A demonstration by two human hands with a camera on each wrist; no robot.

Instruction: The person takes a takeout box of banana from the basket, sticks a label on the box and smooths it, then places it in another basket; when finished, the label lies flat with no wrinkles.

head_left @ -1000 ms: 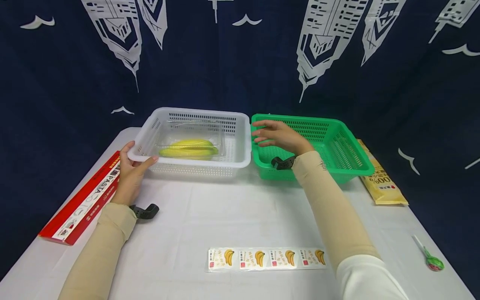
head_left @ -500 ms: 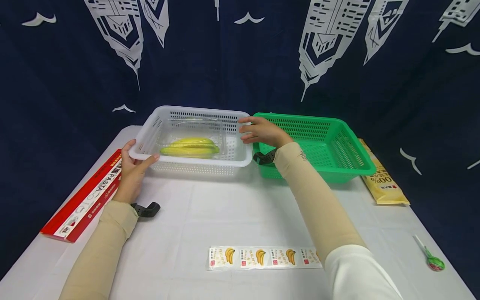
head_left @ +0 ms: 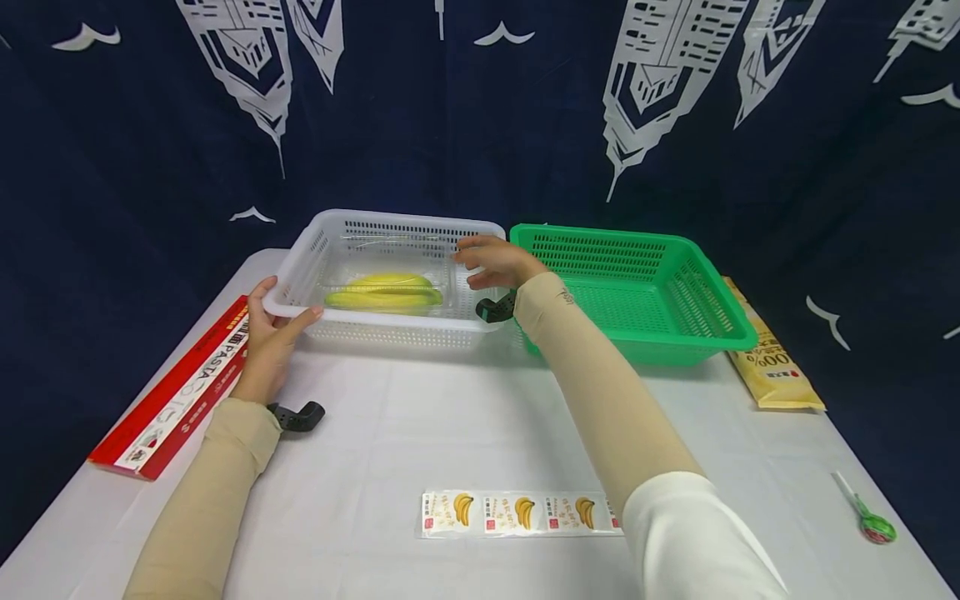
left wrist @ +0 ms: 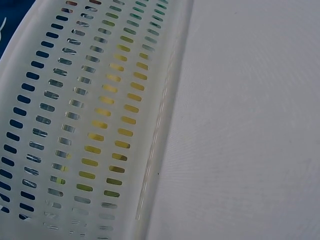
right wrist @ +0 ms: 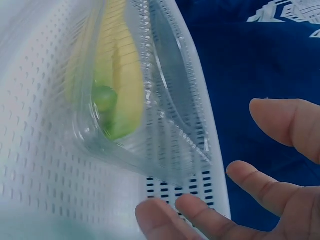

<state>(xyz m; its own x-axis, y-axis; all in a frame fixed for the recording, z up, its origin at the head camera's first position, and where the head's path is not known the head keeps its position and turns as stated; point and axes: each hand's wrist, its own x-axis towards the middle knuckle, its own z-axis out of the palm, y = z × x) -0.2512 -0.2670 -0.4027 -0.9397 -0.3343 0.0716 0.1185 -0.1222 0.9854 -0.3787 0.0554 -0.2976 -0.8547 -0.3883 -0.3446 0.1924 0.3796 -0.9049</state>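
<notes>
A white plastic basket (head_left: 390,332) stands at the back of the table. My left hand (head_left: 272,354) grips its front left corner, thumb on the front rim and fingers along the left side. Inside lies a clear plastic box (right wrist: 135,159) with green-yellow bananas (head_left: 386,293) in it; its transparent lid part rises toward the basket's back wall. My right hand (head_left: 497,260) hovers over the basket's right end, fingers spread and holding nothing, close to the box's right edge. In the left wrist view the bananas show yellow through the basket's slots, and the left hand is out of sight.
A green basket (head_left: 637,333) stands right beside the white one. At the left lies a red pasta box (head_left: 180,392); a yellow packet (head_left: 776,375) and a lollipop (head_left: 873,525) are at the right. A strip of banana labels (head_left: 517,514) lies in front, partly under the right arm.
My right hand has moved left from over the green basket's edge to over the white basket's right end. The left hand keeps its grip on the corner.
</notes>
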